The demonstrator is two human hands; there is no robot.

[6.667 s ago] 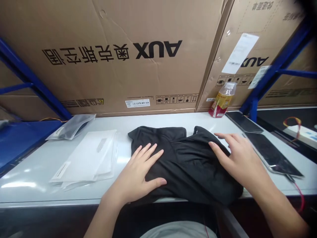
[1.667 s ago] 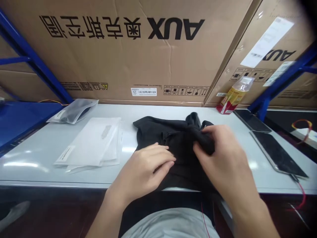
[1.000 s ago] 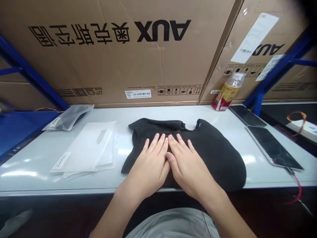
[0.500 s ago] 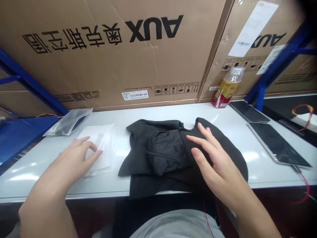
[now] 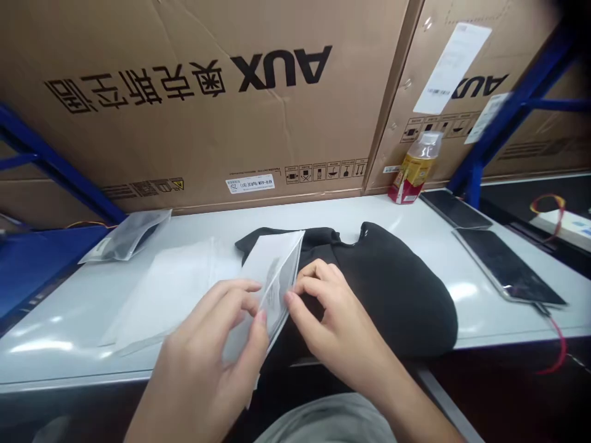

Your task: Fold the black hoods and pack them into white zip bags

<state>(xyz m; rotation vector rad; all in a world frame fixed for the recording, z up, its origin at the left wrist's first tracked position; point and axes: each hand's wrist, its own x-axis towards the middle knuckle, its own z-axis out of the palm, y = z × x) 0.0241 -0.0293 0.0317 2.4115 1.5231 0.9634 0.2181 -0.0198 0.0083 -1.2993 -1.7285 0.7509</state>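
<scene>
Both my hands hold up a clear plastic bag with a white label over the left part of the table. My left hand grips its lower left side. My right hand pinches its right edge, and the fingers rest close to the folded black garment. The garment lies as a rounded bundle on the white table, and the bag hides part of its left end. A stack of white translucent bags lies to the left, partly behind my left hand.
A grey plastic bag lies at the back left. At the back right stand a yellow-and-red bottle and dark glass panels. AUX cardboard boxes on a blue rack rise behind the white table.
My left hand has moved from the white stack to the middle, bringing a bag. My right hand has left the garment's top for the bag, and the garment's pocket area is now hidden.
</scene>
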